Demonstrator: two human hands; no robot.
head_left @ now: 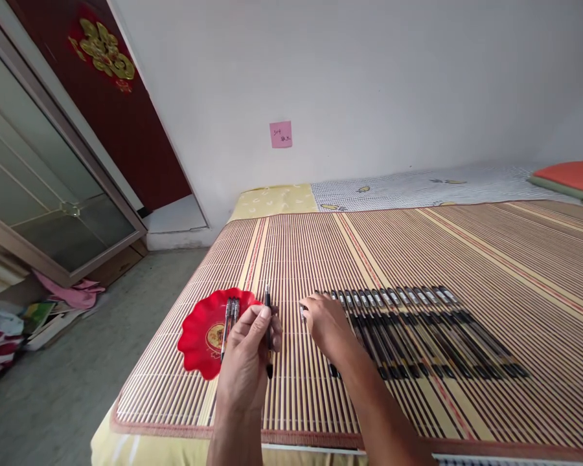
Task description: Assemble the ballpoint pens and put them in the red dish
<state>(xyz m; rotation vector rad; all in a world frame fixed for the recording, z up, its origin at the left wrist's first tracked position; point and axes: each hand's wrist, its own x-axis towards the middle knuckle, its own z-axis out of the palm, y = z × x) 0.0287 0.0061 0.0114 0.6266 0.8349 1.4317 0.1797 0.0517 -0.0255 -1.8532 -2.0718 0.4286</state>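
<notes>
My left hand grips a black pen between thumb and fingers. The pen stands nearly upright in view, with its pale, narrow tip at the top and no cap on that end. To the right, my right hand is closed, and a small dark and whitish piece, apparently a pen cap, shows at its fingertips. That hand covers part of the left end of a row of capped pens lying side by side. Beside my left hand, a red scalloped plate holds a few pens, partly hidden by the hand.
A striped bamboo mat covers the bed. A pink note is stuck to the white wall behind. Folded orange cloth lies at the far right. Left of the bed are grey floor, a glass-panelled door and piled items.
</notes>
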